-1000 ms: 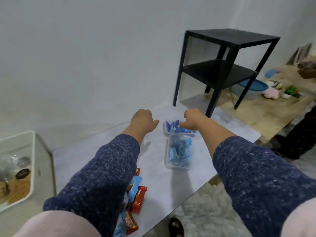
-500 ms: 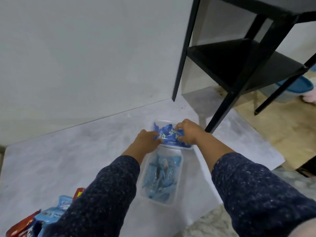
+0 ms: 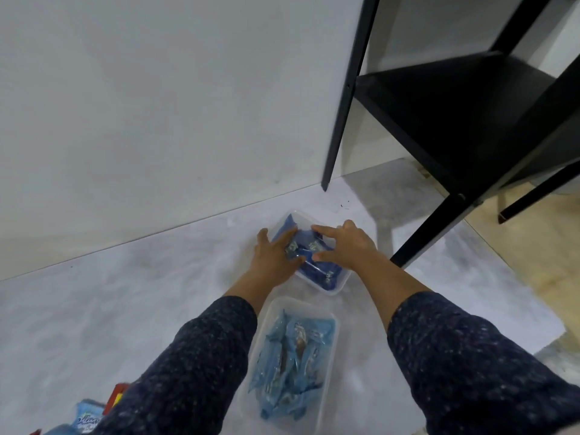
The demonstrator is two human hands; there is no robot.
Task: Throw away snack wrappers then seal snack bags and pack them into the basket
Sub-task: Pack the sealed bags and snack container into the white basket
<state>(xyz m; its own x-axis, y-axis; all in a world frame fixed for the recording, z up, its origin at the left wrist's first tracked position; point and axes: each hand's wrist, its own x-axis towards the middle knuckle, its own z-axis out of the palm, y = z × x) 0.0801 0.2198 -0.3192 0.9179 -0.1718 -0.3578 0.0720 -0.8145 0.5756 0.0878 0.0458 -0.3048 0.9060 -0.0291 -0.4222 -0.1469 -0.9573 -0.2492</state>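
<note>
A clear plastic tub [image 3: 333, 289] at the far side of the grey surface holds dark blue snack packs [image 3: 324, 274]. My left hand [image 3: 272, 253] lies on the packs from the left, thumb outside the tub's rim. Pressing on the same packs from the right is my right hand [image 3: 346, 246], its fingers spread. Neither hand is closed around a pack. Nearer to me, between my forearms, a second clear tub [image 3: 315, 306] is filled with light blue snack packs [image 3: 292, 356]. Loose light blue and red snack packs [image 3: 89, 417] lie at the bottom left, partly hidden by my left sleeve.
A black two-shelf side table [image 3: 470, 105] stands at the right, one leg [image 3: 420, 243] just right of my right wrist. A white wall [image 3: 157, 120] rises behind the grey marbled surface [image 3: 125, 309], whose right edge meets a tan floor [image 3: 533, 262].
The view has dropped and closed in on the tubs. My hands went from pinching the dark blue packs to lying flat on them with fingers spread.
</note>
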